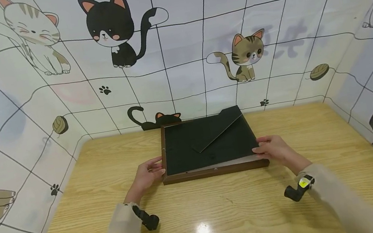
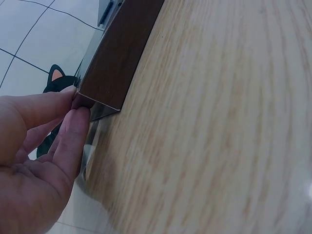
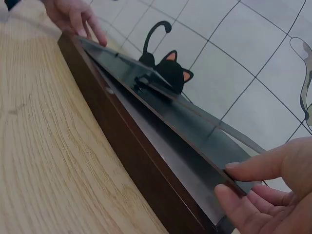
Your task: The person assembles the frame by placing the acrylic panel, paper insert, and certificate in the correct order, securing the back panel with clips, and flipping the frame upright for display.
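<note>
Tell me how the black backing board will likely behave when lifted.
The black backing board is probably stiff: its raised edge looks straight, without obvious sag, while the right hand pinches it near one corner. It may be light for its size, since that edge looks thin.

My sleeves: cut off, head view's bottom edge | backing board hides the pale layer's extent
</note>
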### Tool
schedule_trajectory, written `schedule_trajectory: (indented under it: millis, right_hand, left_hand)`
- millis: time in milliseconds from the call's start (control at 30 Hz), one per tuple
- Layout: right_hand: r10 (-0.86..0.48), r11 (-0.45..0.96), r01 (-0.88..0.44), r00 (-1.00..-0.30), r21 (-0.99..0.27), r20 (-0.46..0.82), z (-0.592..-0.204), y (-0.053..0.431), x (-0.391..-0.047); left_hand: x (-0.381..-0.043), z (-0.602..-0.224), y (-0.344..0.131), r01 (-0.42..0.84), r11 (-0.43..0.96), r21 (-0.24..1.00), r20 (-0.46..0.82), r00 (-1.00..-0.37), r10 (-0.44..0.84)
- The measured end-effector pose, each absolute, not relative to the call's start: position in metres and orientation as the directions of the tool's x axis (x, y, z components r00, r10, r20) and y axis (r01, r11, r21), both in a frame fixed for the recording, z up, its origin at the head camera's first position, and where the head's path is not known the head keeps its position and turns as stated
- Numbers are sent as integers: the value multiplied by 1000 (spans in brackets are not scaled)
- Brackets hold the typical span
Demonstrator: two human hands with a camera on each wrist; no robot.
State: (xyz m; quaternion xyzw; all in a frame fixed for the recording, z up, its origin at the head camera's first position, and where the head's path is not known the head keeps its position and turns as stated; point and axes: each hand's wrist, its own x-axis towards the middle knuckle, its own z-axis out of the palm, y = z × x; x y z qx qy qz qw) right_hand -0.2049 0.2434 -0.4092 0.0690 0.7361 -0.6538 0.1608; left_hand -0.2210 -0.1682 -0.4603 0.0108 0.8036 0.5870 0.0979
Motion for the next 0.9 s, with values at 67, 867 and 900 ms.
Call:
schedule_trajectory:
  millis: [67, 867, 900]
  right_hand:
    - [-104, 233, 300, -938, -925, -331, -410, 245, -208]
    - [-115, 766, 129, -937, -630, -331, -400, 248, -241]
    - [-120, 771, 120, -937, -626, -328, -399, 248, -241]
  left_hand:
    - [-221, -461, -168, -98, 307, 947, -144, -981, 133]
    - [-221, -460, -168, -98, 293, 951, -145, -979, 144]
    - [-221, -460, -168, -98, 292, 951, -145, -979, 144]
